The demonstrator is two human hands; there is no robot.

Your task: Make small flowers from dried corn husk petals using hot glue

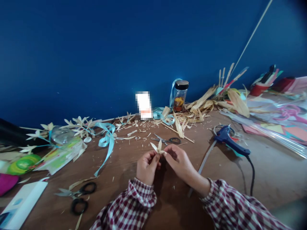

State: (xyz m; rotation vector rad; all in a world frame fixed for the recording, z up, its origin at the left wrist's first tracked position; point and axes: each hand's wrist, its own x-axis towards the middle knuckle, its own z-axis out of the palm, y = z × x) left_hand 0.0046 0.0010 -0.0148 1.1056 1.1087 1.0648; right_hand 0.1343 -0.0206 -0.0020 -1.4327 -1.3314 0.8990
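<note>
Between my two hands is a small pale flower [158, 148] of dried husk, with pointed petals standing up. My left hand [148, 166] pinches its base between thumb and fingers. The fingertips of my right hand [178, 161] close on a petal at the flower's right side. Just beyond the hands lies a pair of small scissors [174, 140] with dark handles, partly hidden by the flower and fingers. To the right rests a blue hot glue gun [225, 138] with a clear glue stick [206, 155] sticking out of it.
Black-handled scissors [80, 195] lie open at front left. Finished husk flowers [82, 124] and light blue ribbon [107, 140] are at back left. A lidded jar [179, 97] stands by the wall beside dried husks [201, 100]. Clear glue sticks [283, 140] lie right; scraps litter the table [124, 195].
</note>
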